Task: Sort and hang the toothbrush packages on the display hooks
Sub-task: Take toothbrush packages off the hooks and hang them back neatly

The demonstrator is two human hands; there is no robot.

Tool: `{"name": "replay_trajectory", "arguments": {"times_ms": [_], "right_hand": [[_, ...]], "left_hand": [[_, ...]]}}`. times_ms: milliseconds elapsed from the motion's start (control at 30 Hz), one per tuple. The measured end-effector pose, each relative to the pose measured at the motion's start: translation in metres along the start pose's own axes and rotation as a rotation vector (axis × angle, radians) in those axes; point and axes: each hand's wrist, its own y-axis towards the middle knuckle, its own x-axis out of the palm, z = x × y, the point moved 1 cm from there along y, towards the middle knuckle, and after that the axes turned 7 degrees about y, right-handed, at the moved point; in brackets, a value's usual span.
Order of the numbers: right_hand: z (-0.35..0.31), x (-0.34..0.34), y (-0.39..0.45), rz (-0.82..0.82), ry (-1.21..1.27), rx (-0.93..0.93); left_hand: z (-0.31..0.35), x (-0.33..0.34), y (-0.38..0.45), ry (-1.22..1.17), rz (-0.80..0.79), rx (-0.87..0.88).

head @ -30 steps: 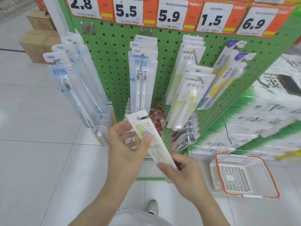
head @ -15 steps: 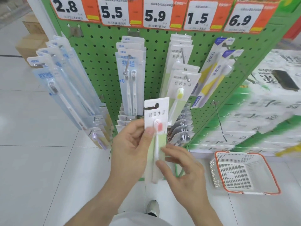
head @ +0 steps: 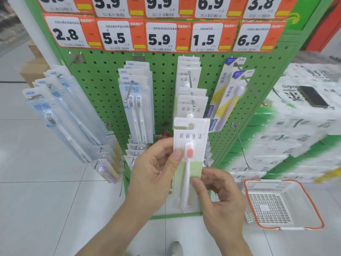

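Both hands (head: 156, 169) raised toothbrush package (head: 191, 141) higher (upright) toward hook (head: 193, 102).

Green pegboard (head: 162, 85), toothbrush packages (head: 137, 100) on hooks (head: 129, 91), basket (head: 276, 204) on floor (head: 46, 200)

I see a white tiled floor (head: 46, 191) under bright light. A green pegboard panel (head: 162, 74) stands ahead, cardboard boxes (head: 32, 70) far left.
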Motion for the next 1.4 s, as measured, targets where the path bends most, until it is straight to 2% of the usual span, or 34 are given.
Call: {"name": "replay_trajectory", "arguments": {"times_ms": [267,633,833,1000,1267,1400], "right_hand": [[-0.005,0.004,0.011,0.035,-0.014,-0.047],[0.003,0.007,0.022,0.027,0.042,0.099],[0.02,0.007,0.042,-0.096,-0.107,0.166],[0.025,0.005,0.067,-0.163,-0.234,0.197],[0.021,0.007,0.087,-0.241,-0.348,0.198],[0.009,0.002,0.095,-0.238,-0.386,0.156]], "left_hand": [[0.009,0.01,0.018,-0.057,0.031,0.009],[0.0,0.016,0.036,-0.003,0.127,-0.079],[0.001,0.017,0.044,0.164,0.295,-0.054],[0.004,0.018,0.055,0.358,0.215,0.085],[0.014,0.019,0.081,0.462,0.06,0.273],[0.012,0.018,0.083,0.523,-0.004,0.285]]}}
